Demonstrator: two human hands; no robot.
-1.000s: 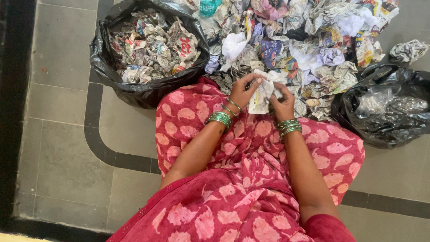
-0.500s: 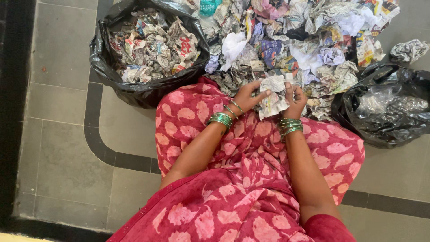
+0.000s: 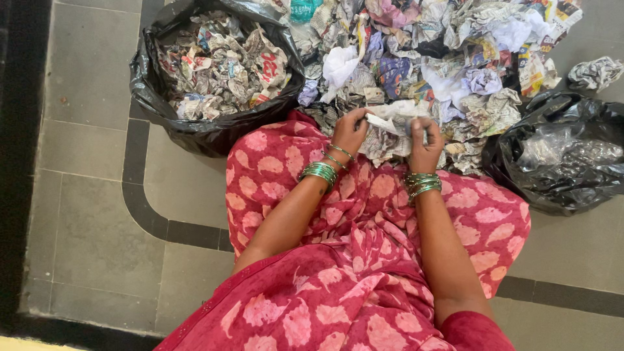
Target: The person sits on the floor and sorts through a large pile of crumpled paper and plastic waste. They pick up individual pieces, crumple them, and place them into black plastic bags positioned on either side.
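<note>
My left hand [image 3: 350,130] and my right hand [image 3: 424,142] both grip one crumpled piece of newspaper [image 3: 389,130], held between them just above my lap in red patterned cloth [image 3: 364,214]. The paper is bunched and partly hidden by my fingers. Green bangles ring both wrists. Right beyond my hands lies a big pile of crumpled paper scraps [image 3: 442,58] on the floor.
A black plastic bag [image 3: 188,127] full of crumpled newspaper stands at the upper left. Another black bag [image 3: 559,169], holding clear crinkled plastic, sits at the right. One loose paper ball [image 3: 593,73] lies at the far right. Grey tiled floor [image 3: 91,195] with dark border strips spreads left.
The sheet, held flatter between my hands earlier, has been squeezed into a tighter bunch. Both hands have shifted slightly up toward the pile.
</note>
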